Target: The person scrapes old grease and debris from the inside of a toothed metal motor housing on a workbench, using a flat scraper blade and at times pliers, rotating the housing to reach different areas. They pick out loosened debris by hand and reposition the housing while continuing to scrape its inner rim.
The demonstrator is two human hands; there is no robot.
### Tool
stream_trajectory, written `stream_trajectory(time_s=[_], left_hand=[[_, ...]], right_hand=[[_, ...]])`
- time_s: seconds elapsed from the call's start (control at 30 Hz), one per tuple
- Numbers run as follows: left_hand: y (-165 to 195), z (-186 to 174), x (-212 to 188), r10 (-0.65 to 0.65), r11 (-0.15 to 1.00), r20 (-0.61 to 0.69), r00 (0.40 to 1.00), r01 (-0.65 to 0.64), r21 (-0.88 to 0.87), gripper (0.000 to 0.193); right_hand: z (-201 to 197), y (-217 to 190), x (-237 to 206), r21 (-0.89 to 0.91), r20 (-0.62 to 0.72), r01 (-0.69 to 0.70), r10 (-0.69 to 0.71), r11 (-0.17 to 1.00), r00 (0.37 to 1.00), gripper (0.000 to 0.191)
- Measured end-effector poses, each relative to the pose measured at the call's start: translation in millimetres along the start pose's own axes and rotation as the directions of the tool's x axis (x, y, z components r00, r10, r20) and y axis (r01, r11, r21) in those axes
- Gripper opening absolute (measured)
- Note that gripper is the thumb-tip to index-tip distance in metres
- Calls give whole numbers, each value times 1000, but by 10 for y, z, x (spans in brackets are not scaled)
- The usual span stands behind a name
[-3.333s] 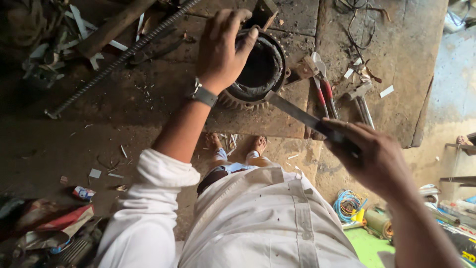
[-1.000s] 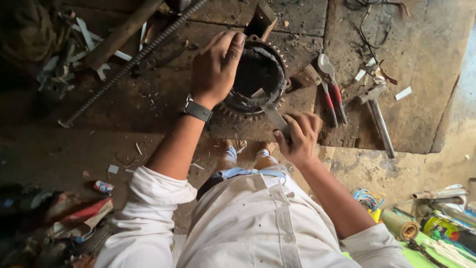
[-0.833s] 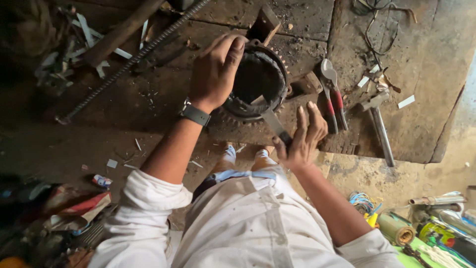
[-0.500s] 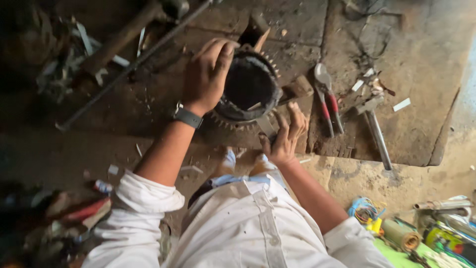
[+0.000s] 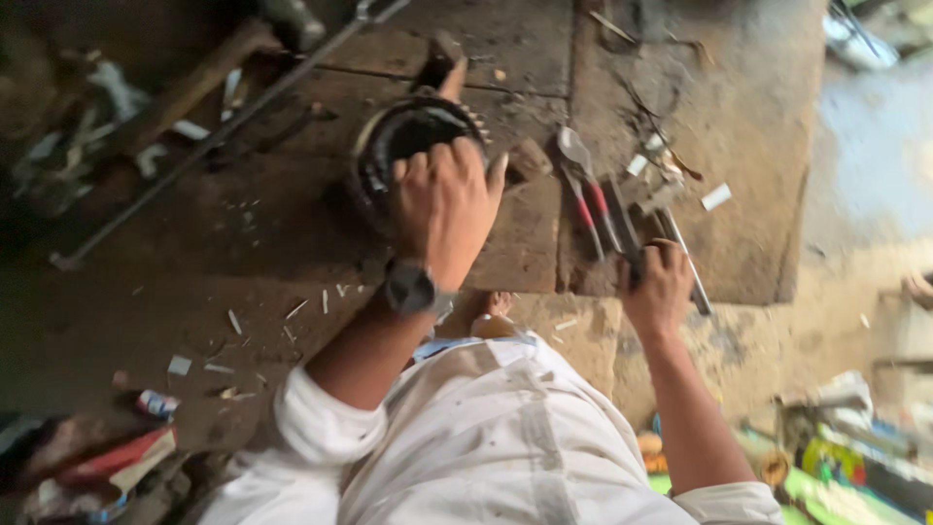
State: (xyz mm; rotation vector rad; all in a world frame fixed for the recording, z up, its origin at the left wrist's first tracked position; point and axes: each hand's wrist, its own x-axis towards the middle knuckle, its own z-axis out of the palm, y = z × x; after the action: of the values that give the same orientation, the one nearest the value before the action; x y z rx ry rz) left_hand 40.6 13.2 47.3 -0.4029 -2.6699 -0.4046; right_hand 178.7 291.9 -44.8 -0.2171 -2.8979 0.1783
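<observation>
Head view: two hands (image 5: pixel 442 209), one ring gear (image 5: pixel 408 136)

Dim, motion-blurred view; daylight brightens the right, deep shadow left.

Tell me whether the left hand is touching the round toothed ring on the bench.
Touching. The head view shows the left hand lying over the near rim of the toothed ring, fingers draped on it with no gap.

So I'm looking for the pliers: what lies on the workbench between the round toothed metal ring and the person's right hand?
In the head view, red-handled pliers lie between the round toothed metal ring and the right hand.
</observation>
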Motion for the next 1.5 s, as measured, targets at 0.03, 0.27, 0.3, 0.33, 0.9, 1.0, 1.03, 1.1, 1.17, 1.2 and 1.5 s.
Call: stream_trajectory(time_s=[0.03, 0.27, 0.3, 0.33, 0.9, 1.0, 1.03, 1.1, 1.17, 1.2, 1.5], left_hand=[[-20, 59, 13, -11, 1000, -67, 998, 10, -9, 40], [-252, 153, -41, 68, 959, -87, 994, -89, -271, 36], [-244, 128, -64, 61, 958, -97, 993, -86, -275, 35], [-222, 97, -97, 53, 957, -107, 993, -81, -279, 34], [-164, -186, -210, 263, 880, -3, 965, -241, -408, 49], [-163, -301, -304, 281, 839, -124, 952, -307, -450, 46], [-167, -329, -340, 229, 816, -148, 962, -273, -510, 43], [-201, -337, -375, 123, 735, -180, 976, -212, -644, 43], [-260, -293, -394, -12, 600, -168, 986, -127, -790, 48], [-309, -255, -391, 30, 639, -115, 993, -107, -761, 47], [-666, 54, -364, 150, 638, -73, 986, -153, -755, 46]], right_hand=[[8, 19, 72, -47, 2, -2, 3, 999, 1000, 29], [60, 73, 412, -130, 24, -3, 6, 992, 1000, 34], [64, 88, 424, -142, 37, -4, 9, 990, 999, 36], [69, 103, 429, -153, 51, -4, 12, 988, 999, 37], [48, 393, 780, 105, -72, 209, -202, 972, 977, 40], [-175, 146, 872, 486, -30, 162, -168, 859, 985, 25], [-275, 18, 893, 615, 11, 123, -164, 779, 986, 23], [-471, -305, 935, 764, 112, 65, -231, 642, 966, 25], [-638, -665, 994, 833, -27, 253, -421, 492, 907, 31], [-710, -835, 1030, 820, -61, 322, -488, 472, 871, 35], [-939, -1740, 1559, 428, 160, 812, -918, 396, 364, 52]])
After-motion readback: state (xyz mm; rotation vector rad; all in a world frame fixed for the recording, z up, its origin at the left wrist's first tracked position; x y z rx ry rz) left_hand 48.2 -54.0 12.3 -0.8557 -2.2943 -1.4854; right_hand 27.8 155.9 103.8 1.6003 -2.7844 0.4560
